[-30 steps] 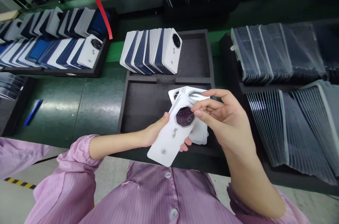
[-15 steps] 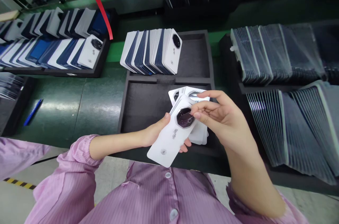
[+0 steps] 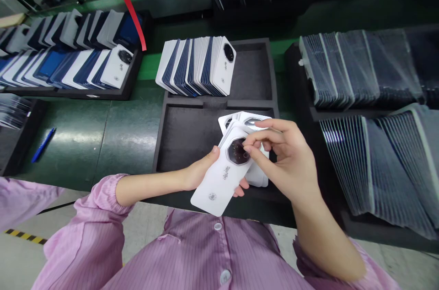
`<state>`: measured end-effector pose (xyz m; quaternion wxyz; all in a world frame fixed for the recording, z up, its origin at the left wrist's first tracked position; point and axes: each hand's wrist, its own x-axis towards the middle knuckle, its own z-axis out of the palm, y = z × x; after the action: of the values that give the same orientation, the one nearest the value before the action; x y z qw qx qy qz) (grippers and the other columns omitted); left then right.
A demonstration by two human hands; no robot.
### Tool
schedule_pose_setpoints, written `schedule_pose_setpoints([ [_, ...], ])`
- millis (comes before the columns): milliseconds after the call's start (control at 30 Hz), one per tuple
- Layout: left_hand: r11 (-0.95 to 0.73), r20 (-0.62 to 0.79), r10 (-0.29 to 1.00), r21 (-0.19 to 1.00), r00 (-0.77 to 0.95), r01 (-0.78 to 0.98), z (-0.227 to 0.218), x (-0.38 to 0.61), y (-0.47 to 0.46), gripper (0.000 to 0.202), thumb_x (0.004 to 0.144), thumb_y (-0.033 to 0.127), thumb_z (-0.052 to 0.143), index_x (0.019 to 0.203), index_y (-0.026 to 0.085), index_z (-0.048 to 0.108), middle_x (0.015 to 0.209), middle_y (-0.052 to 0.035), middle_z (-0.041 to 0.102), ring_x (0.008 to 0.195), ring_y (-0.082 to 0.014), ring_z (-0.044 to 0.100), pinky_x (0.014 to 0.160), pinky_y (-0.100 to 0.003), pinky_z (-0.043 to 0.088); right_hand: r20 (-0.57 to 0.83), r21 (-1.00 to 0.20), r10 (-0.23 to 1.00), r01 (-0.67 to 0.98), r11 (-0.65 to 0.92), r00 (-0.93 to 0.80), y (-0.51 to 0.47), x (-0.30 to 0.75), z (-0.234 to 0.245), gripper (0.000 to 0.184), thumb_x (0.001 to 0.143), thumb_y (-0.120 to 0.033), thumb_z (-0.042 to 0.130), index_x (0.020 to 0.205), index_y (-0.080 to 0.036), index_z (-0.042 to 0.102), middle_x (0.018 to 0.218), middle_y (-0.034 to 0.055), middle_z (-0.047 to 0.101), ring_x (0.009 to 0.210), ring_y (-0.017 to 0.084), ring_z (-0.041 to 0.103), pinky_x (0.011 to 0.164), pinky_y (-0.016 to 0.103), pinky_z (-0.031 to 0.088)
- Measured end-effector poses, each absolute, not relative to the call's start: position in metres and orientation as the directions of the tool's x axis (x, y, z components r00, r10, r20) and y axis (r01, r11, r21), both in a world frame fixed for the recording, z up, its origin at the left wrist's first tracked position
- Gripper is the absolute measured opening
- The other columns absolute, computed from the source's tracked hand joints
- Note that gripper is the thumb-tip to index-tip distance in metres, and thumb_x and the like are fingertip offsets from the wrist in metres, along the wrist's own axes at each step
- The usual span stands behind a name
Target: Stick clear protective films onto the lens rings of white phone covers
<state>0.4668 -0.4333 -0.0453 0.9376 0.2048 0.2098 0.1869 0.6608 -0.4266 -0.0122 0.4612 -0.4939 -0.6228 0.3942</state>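
Observation:
My left hand (image 3: 199,170) grips a few white phone back covers (image 3: 214,185) stacked together, thumb on the near edge and fingertips showing at the far side. The top cover tilts to the right and carries a dark octagonal camera window (image 3: 238,152), small dark lettering and a round mark. Thumb and index finger of my right hand (image 3: 286,155) are pinched at the right edge of that window; whatever lies between them is too small to make out. Beneath them, more white covers (image 3: 259,175) rest in the front compartment of a black tray (image 3: 181,136).
White covers interleaved with dark blue sheets (image 3: 195,68) lean in the tray's back compartment. Trays of panels stand at left (image 3: 125,91) and right (image 3: 346,162). A blue pen (image 3: 43,145) lies on the green table (image 3: 118,120). A red strip (image 3: 127,2) hangs over the back.
My right hand has shifted slightly left, its pinched fingertips moving a little further over the camera window. My left hand and the covers stay nearly still.

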Motion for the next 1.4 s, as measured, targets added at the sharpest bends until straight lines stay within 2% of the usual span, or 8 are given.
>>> schedule_pose_setpoints([
  [167, 0.828, -0.275, 0.502, 0.427, 0.82, -0.364, -0.034, 0.469, -0.434, 0.076, 0.072, 0.072, 0.07, 0.114, 0.008, 0.068, 0.104, -0.0163, 0.072, 0.089, -0.0281, 0.07, 0.086, -0.038, 0.051, 0.423, -0.805, 0.894, 0.515, 0.293, 0.152, -0.426, 0.66, -0.012, 0.063, 0.069, -0.029, 0.086, 0.124, -0.032, 0.056, 0.123, 0.0095, 0.055, 0.114, 0.035, 0.052, 0.081, 0.045, 0.049],
  [267, 0.773, -0.26, 0.571, 0.488, 0.778, -0.405, -0.025, 0.469, -0.436, 0.07, 0.074, 0.064, 0.073, 0.12, 0.012, 0.066, 0.11, -0.0147, 0.073, 0.093, -0.0292, 0.071, 0.09, -0.04, 0.052, 0.347, -0.864, 0.929, 0.43, 0.262, 0.13, -0.425, 0.664, -0.013, 0.071, 0.073, -0.034, 0.084, 0.134, -0.033, 0.048, 0.122, 0.0089, 0.054, 0.107, 0.031, 0.055, 0.081, 0.044, 0.049],
  [500, 0.454, -0.323, 0.867, 0.825, 0.38, -0.335, -0.03, 0.468, -0.441, 0.043, 0.074, 0.047, 0.081, 0.102, 0.016, 0.071, 0.099, -0.0078, 0.075, 0.087, -0.0205, 0.069, 0.082, -0.032, 0.054, 0.071, -0.991, 0.991, 0.102, 0.083, -0.114, -0.426, 0.665, -0.017, 0.026, 0.083, -0.031, 0.077, 0.104, -0.026, 0.062, 0.09, 0.0015, 0.067, 0.079, 0.021, 0.065, 0.066, 0.032, 0.052],
  [667, 0.422, -0.312, 0.903, 0.779, 0.297, -0.464, -0.023, 0.47, -0.437, 0.046, 0.076, 0.051, 0.078, 0.102, 0.014, 0.072, 0.1, -0.0093, 0.074, 0.089, -0.0237, 0.069, 0.082, -0.034, 0.055, 0.107, -0.967, 0.923, -0.178, 0.184, 0.369, -0.419, 0.669, -0.013, 0.028, 0.079, -0.023, 0.081, 0.101, -0.026, 0.062, 0.097, 0.0027, 0.072, 0.089, 0.02, 0.067, 0.08, 0.033, 0.054],
  [833, 0.454, -0.292, 0.891, 0.62, 0.349, -0.64, -0.015, 0.47, -0.433, 0.061, 0.07, 0.065, 0.074, 0.1, 0.012, 0.072, 0.095, -0.0085, 0.07, 0.083, -0.0203, 0.066, 0.071, -0.028, 0.055, 0.132, -0.98, 0.884, -0.077, 0.185, 0.449, -0.415, 0.679, -0.01, 0.032, 0.083, -0.021, 0.075, 0.112, -0.029, 0.065, 0.101, 0.0017, 0.069, 0.095, 0.021, 0.065, 0.086, 0.037, 0.051],
  [1000, 0.462, -0.279, 0.887, 0.521, 0.368, -0.718, -0.014, 0.472, -0.433, 0.071, 0.065, 0.071, 0.074, 0.1, 0.009, 0.07, 0.093, -0.0086, 0.067, 0.081, -0.0187, 0.064, 0.082, -0.031, 0.054, 0.223, -0.943, 0.938, 0.304, 0.138, 0.266, -0.413, 0.687, -0.026, 0.046, 0.088, -0.022, 0.065, 0.133, -0.032, 0.056, 0.098, 0.005, 0.066, 0.089, 0.026, 0.064, 0.079, 0.043, 0.052],
  [1133, 0.557, -0.274, 0.828, 0.496, 0.489, -0.666, -0.017, 0.47, -0.435, 0.079, 0.062, 0.076, 0.074, 0.102, 0.008, 0.07, 0.096, -0.0108, 0.067, 0.083, -0.0203, 0.063, 0.081, -0.031, 0.054, 0.37, -0.668, 0.925, 0.717, 0.201, 0.085, -0.41, 0.682, -0.034, 0.053, 0.084, -0.02, 0.066, 0.135, -0.025, 0.057, 0.118, 0.0145, 0.057, 0.107, 0.038, 0.055, 0.089, 0.061, 0.046],
  [1400, 0.689, -0.343, 0.589, 0.687, 0.732, -0.231, -0.036, 0.468, -0.438, 0.079, 0.064, 0.083, 0.066, 0.099, 0.012, 0.069, 0.096, -0.0112, 0.067, 0.081, -0.0185, 0.064, 0.077, -0.031, 0.052, 0.717, -0.461, 0.655, 0.543, 0.702, -0.238, -0.42, 0.664, -0.008, 0.03, 0.088, -0.019, 0.069, 0.117, -0.026, 0.063, 0.098, 0.0078, 0.064, 0.088, 0.027, 0.062, 0.072, 0.041, 0.052],
])
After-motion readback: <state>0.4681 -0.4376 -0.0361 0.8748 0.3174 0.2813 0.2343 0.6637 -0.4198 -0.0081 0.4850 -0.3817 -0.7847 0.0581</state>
